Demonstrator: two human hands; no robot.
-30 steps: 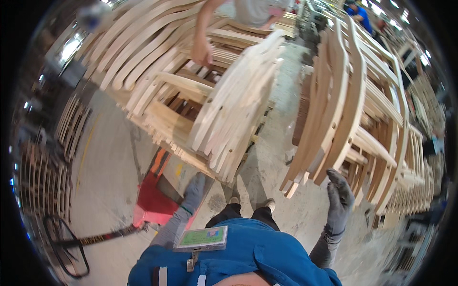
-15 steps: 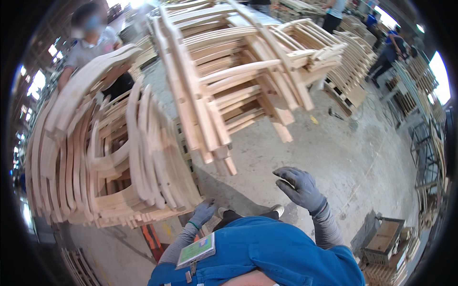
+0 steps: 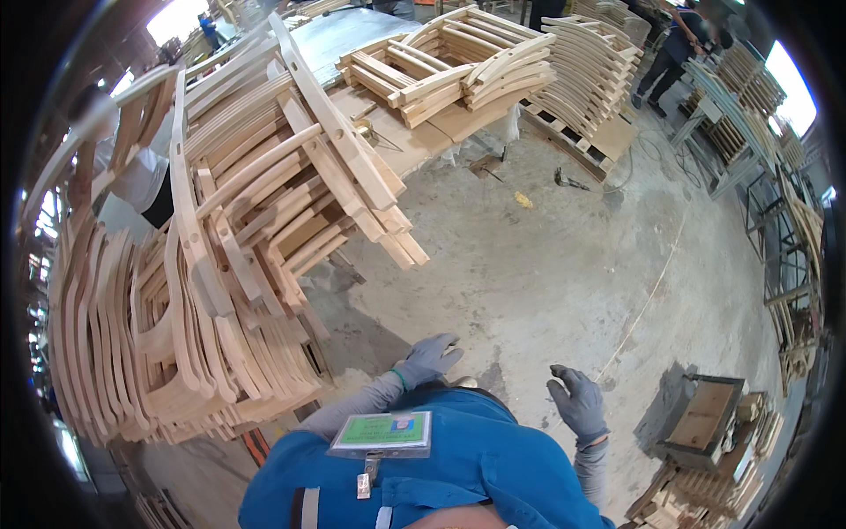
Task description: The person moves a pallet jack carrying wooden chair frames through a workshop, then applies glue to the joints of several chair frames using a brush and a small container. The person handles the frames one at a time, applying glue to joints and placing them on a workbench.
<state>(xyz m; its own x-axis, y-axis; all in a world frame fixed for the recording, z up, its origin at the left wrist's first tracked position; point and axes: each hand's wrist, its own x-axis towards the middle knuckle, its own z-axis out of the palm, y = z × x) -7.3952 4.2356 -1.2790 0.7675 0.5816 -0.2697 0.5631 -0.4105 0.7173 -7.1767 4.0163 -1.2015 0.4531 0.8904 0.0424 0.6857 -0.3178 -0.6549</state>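
Note:
My left hand [image 3: 429, 356], in a grey glove, is held in front of my body with its fingers stretched out and nothing in them. My right hand [image 3: 578, 406], gloved the same way, hangs over the concrete floor with thumb and fingers apart, also holding nothing. To the left of my left hand, not touching it, stands a large row of upright curved wooden chair frames [image 3: 106, 326]. A pile of wooden frames with slats [image 3: 264, 167] lies beyond it, its legs pointing toward me.
At the far left a person [image 3: 145, 181] stands behind the frames. Ahead is a table [image 3: 414, 141] bearing a stack of wooden frames [image 3: 458, 66]. A pallet stack [image 3: 590, 70] stands beyond it. At the lower right sits a box [image 3: 705, 423] beside wood pieces. A rack [image 3: 784, 256] lines the right.
My view has swung right, so the wooden piles sit farther left. My left hand has come up and forward from beside the frames. My right hand is lower in the picture.

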